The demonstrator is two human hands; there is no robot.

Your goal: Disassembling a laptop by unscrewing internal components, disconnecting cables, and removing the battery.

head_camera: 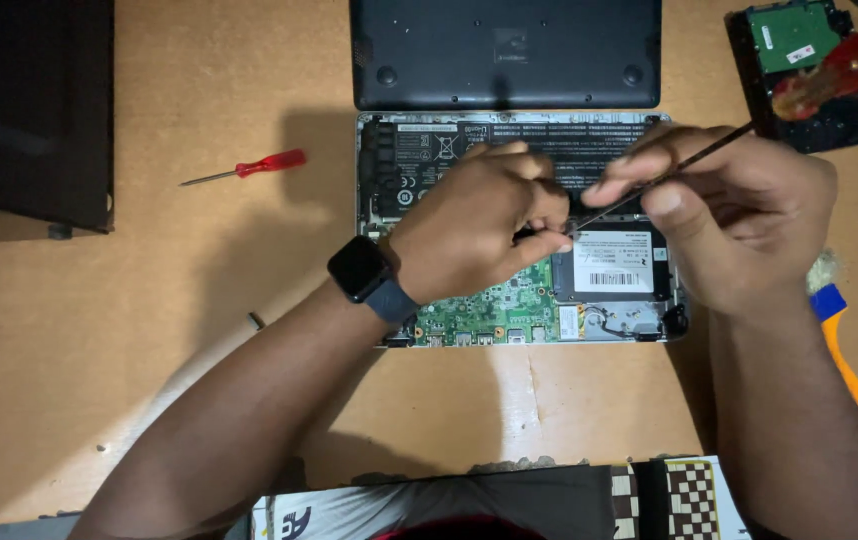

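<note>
Head view: the right hand (739, 215) pinches a screwdriver (664, 180) with a red handle, fingers closed on its thin shaft. The shaft's long axis slants from upper right down to lower left, its tip meeting the left hand's (474, 225) fingertips (549, 240), which press together over the opened laptop (509, 310). Just right of the tip lies the black drive (611, 265). What, if anything, the left fingertips pinch cannot be told.

The scene is lit warmly from above; soft shadows are cast toward seven o'clock on the table (199, 330). The screwdriver handle (844, 62) at two o'clock is blurred.
</note>
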